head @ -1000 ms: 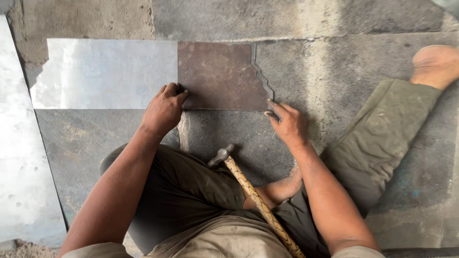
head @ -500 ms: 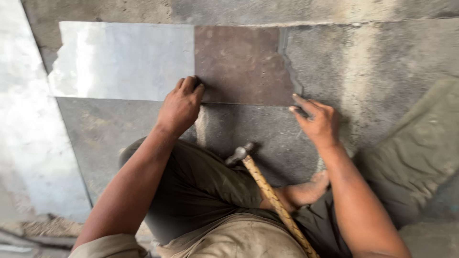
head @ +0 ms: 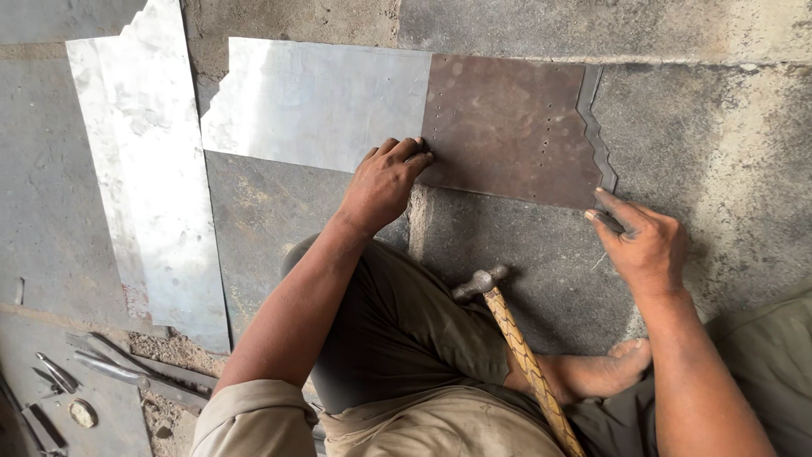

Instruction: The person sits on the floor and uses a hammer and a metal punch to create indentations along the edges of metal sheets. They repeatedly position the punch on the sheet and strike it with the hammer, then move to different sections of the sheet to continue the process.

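Note:
A rusty brown metal sheet (head: 512, 127) lies flat on the concrete floor, joined at its left edge to a shiny silver sheet (head: 321, 101). My left hand (head: 385, 182) presses its curled fingers on the seam at the sheets' near edge. My right hand (head: 644, 241) pinches the brown sheet's near right corner, beside a thin zigzag metal strip (head: 596, 118). A hammer (head: 516, 338) with a yellow wrapped handle rests against my leg, untouched.
A long silver sheet (head: 148, 186) with a jagged edge lies at the left. Metal shears (head: 127, 368) and small tools (head: 59, 398) lie at the lower left on the floor. My bare foot (head: 605, 372) is tucked under my right arm.
The view has shifted left and closer, bringing the long silver sheet and the tools into sight. Both hands stay on the brown sheet's near edge in the same grips.

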